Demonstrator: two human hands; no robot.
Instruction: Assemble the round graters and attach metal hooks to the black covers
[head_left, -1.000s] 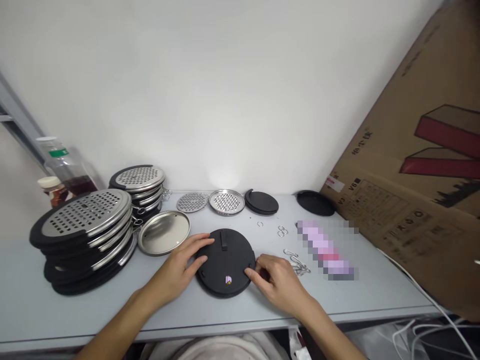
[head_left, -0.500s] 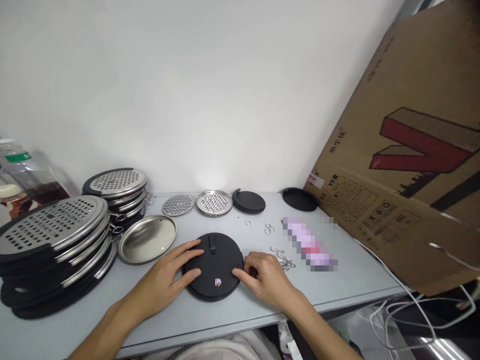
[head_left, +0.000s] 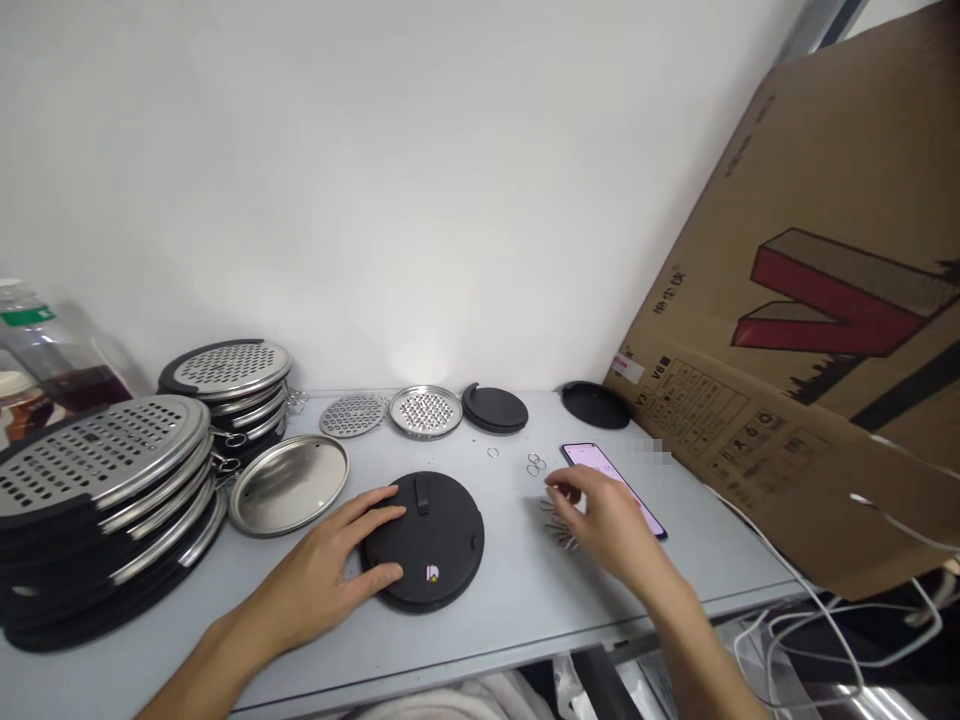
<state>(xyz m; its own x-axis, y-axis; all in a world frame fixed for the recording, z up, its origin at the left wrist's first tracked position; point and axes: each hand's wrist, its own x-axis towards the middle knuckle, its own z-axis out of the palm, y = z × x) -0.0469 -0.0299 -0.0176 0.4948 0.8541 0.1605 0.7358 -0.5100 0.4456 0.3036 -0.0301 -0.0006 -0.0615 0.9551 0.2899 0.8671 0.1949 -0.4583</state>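
On the grey table in front of me lies a round black disc (head_left: 450, 540) with a short raised strip and a small printed logo. My left hand (head_left: 337, 560) rests on its left side, fingers stretched out over the top and thumb apart. To the right, my right hand (head_left: 604, 515) hovers over a small heap of metal clips (head_left: 555, 522), partly covering it. Its thumb and forefinger come together in a pinch; anything between them is too small to make out. Several thin metal rings (head_left: 534, 464) lie just beyond that hand, and a phone (head_left: 600, 462) is partly behind it.
Stacked graters (head_left: 112, 455) stand at the left, beside a shallow metal dish (head_left: 292, 485). Along the wall lie a perforated plate (head_left: 352, 414), a metal grater disc (head_left: 425, 410), black discs (head_left: 496, 408) and a black lid (head_left: 596, 404). A cardboard box (head_left: 810, 400) leans at the right, near white cables (head_left: 817, 590).
My right hand has left the black disc's right edge and moved right, over the metal clips and the phone's near side. My left hand has stayed on the disc.
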